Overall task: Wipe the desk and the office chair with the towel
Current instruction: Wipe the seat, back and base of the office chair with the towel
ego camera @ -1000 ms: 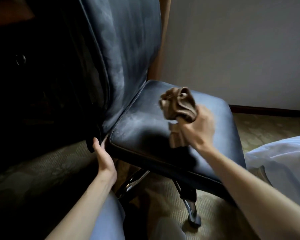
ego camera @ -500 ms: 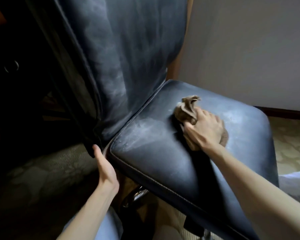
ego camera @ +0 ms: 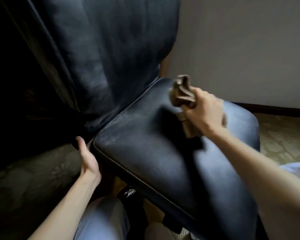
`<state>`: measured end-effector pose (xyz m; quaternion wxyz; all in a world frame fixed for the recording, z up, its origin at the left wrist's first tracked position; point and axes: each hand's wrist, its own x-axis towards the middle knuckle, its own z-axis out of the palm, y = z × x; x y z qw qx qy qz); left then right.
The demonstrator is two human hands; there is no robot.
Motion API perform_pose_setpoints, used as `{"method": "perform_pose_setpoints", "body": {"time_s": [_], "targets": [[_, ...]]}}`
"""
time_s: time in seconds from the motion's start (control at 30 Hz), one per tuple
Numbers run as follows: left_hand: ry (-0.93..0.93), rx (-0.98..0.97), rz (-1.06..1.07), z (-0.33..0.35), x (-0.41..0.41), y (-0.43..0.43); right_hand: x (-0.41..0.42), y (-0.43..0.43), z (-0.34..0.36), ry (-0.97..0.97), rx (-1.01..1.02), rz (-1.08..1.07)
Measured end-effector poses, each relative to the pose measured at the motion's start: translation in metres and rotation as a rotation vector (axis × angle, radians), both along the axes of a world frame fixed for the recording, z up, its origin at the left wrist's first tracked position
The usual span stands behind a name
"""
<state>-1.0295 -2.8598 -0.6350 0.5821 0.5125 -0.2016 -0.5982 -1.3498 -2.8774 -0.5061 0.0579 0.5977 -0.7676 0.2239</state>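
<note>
Brown crumpled towel [ego camera: 180, 94] clutched in right hand [ego camera: 206, 115], two o'clock on dusty dark-blue leather office chair [ego camera: 145, 144]; left hand [ego camera: 88, 160] gripped nine-o'clock edge. Seat-wiping apparently underway; next stroke likely wanted pressure.

One wide-angle camera, worn on the head, looked forward and down at close range onto the chair [ego camera: 142, 146] seat from beside it. The wall [ego camera: 241, 49] and carpet [ego camera: 284, 135] bordered the view's right side.

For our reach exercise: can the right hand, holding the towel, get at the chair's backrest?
Probably yes: the right hand and towel are over the seat, with nothing between them and the backrest.
</note>
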Motion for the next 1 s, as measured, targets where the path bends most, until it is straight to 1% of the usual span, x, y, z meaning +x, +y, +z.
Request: {"method": "perform_pose_setpoints", "body": {"time_s": [0.07, 0.17, 0.2, 0.33, 0.47, 0.6, 0.67, 0.77, 0.87, 0.93, 1.0], "targets": [[-0.019, 0.015, -0.022, 0.005, 0.003, -0.005, -0.045, -0.012, -0.01, 0.037, 0.106, -0.125], [-0.021, 0.015, -0.054, 0.013, 0.007, -0.016, -0.083, -0.019, -0.033, -0.039, 0.307, -0.232], [-0.034, 0.011, -0.063, 0.014, 0.007, -0.02, -0.087, -0.02, -0.04, -0.048, 0.318, -0.243], [-0.088, 0.009, -0.091, 0.013, 0.011, -0.023, -0.076, -0.03, -0.046, -0.007, 0.232, -0.224], [-0.072, -0.019, -0.141, 0.013, 0.016, -0.015, -0.035, -0.052, -0.044, 0.034, 0.208, -0.046], [-0.017, -0.054, -0.153, 0.014, 0.017, -0.009, 0.049, -0.052, -0.046, 0.088, 0.187, 0.201], [0.027, -0.058, -0.16, 0.014, 0.015, -0.007, 0.098, -0.037, -0.051, 0.117, 0.167, 0.327], [0.102, -0.042, -0.169, 0.017, 0.018, -0.002, 0.158, -0.004, -0.056, 0.14, 0.07, 0.474], [0.168, -0.013, -0.208, 0.021, 0.023, 0.007, 0.183, 0.028, -0.05, 0.172, 0.061, 0.563], [0.229, -0.075, -0.251, 0.021, 0.028, 0.012, 0.192, 0.048, -0.046, 0.195, 0.056, 0.702], [0.316, -0.073, -0.263, 0.023, 0.036, 0.019, 0.198, 0.067, -0.041, 0.195, 0.052, 0.855]]}}
